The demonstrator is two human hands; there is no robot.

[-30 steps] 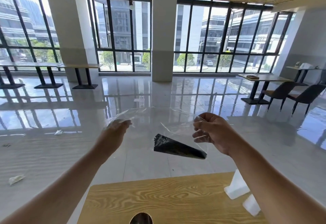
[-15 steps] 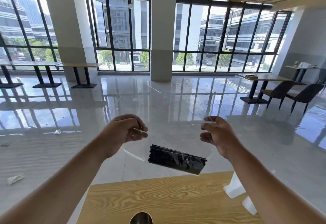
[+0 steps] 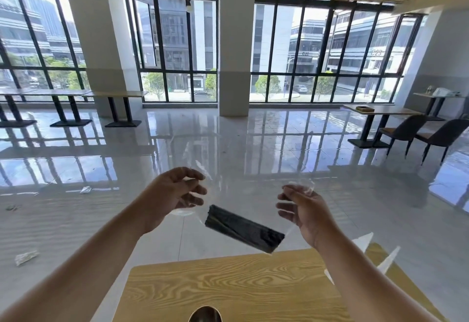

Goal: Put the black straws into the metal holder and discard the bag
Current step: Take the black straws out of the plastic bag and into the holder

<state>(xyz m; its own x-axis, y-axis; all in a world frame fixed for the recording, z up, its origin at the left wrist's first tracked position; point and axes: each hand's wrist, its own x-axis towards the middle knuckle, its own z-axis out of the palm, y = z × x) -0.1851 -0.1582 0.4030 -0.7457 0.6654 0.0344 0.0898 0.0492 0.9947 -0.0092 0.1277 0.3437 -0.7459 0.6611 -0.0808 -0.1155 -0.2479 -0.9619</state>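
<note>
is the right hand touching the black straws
Apart. Head view: floor shows through the clear bag between the right hand and the black straws; the hand pinches only the bag's edge.

Far off, through the right-hand windows [image 3: 327, 50], I can see a sign [image 3: 377, 52] on the building [image 3: 355, 40] outside. It has three characters that look like "C23", though they are blurred. A smaller marking [image 3: 305, 54] to its left is too faint for me to read.

Blk straws [image 3: 243, 230] lower, tilted steeper.
</note>
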